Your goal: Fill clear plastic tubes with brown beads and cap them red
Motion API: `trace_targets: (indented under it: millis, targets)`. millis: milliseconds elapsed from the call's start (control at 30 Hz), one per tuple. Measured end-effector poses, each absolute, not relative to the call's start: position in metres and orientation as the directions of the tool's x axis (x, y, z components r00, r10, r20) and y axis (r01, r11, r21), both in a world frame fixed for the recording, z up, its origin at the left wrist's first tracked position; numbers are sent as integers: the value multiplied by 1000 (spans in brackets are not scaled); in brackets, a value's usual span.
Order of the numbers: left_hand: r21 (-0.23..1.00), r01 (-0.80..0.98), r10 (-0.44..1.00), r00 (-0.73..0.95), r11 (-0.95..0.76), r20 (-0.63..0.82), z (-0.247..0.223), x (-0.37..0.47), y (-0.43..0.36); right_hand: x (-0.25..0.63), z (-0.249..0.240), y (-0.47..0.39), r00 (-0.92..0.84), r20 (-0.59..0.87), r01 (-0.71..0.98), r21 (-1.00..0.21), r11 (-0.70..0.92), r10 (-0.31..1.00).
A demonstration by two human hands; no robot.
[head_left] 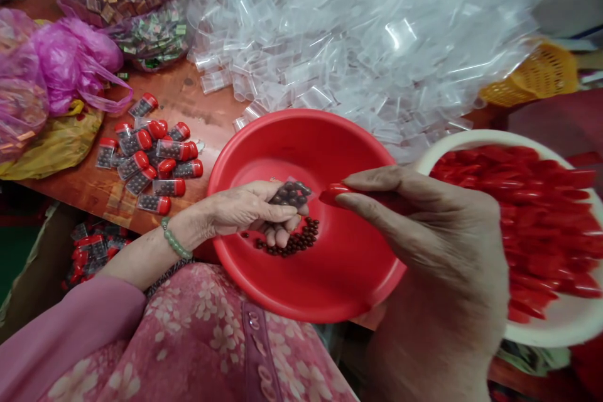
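Note:
My left hand [254, 213] reaches over a red basin [362, 245] and is closed on a small clear plastic case [291, 193] filled with dark round beads. Loose dark beads [301, 240] lie on the basin's floor under that hand. Between thumb and forefinger, my right hand [424, 226] pinches a glossy red cap [335, 192]. The cap is just to the right of the case's open end, with a slight gap between them. The case's lower part is partly hidden by my left fingers.
Filled, red-capped cases [164, 149] lie left of the basin; more sit in a box [94, 248] below. At right a white basin [494, 136] holds red caps [541, 220]. Empty clear cases [301, 56] are heaped behind, beside a yellow basket [541, 72]. Pink bags [75, 59] stand left.

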State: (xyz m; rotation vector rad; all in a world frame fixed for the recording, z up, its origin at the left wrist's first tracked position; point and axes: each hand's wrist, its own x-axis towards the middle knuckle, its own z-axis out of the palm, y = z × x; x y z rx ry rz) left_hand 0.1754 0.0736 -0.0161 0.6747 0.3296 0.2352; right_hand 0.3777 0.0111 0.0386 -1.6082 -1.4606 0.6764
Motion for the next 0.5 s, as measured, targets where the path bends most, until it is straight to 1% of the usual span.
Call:
trace_targets:
  millis: [100, 167, 267, 367, 433, 500]
  targets:
    - [652, -90, 308, 924, 753, -228, -14, 175, 75, 377, 36, 12, 222, 150, 488, -872, 23, 963]
    - [652, -89, 301, 928, 753, -221, -13, 176, 76, 373, 32, 17, 248, 176, 446, -894, 49, 953]
    - [653, -89, 291, 934, 752, -208, -13, 176, 77, 364, 27, 25, 183, 225, 439, -890, 125, 957]
    - [669, -77, 294, 931, 739, -218, -15, 176, 78, 361, 28, 30, 58, 250, 495, -848, 189, 967]
    - [673, -79, 306, 925, 735, -225, -15, 175, 78, 365, 31, 27, 26, 238, 533, -825, 189, 971]
    - [667, -86, 316, 920, 740, -232, -14, 174, 78, 372, 36, 22, 42, 216, 569, -808, 154, 975]
